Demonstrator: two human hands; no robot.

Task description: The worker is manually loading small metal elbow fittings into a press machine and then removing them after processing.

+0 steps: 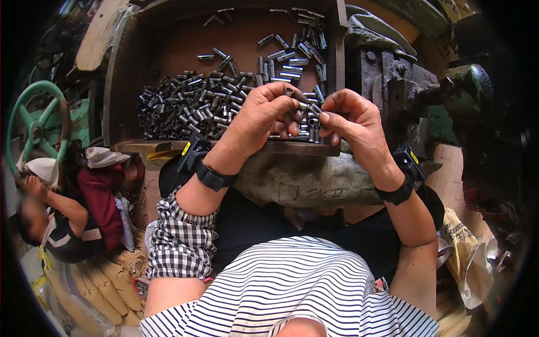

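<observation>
Wooden tray (168, 50) far, heaped tubes (191, 104) | our left hand (261, 121) pinches one tube (294, 93) (dark, short) | right hand (351, 121) curled on several tubes (312, 111)

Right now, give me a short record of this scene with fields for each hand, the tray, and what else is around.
left hand: raised over the tray's front edge, fingers pinching a small dark metal tube
right hand: beside the left, fingertips closed on small metal tubes between the two hands
tray: wooden, holds a heap of short metal tubes, more scattered at the back right
wrists: a black band on each
nearby: green handwheel at left; another person seated low at left
</observation>
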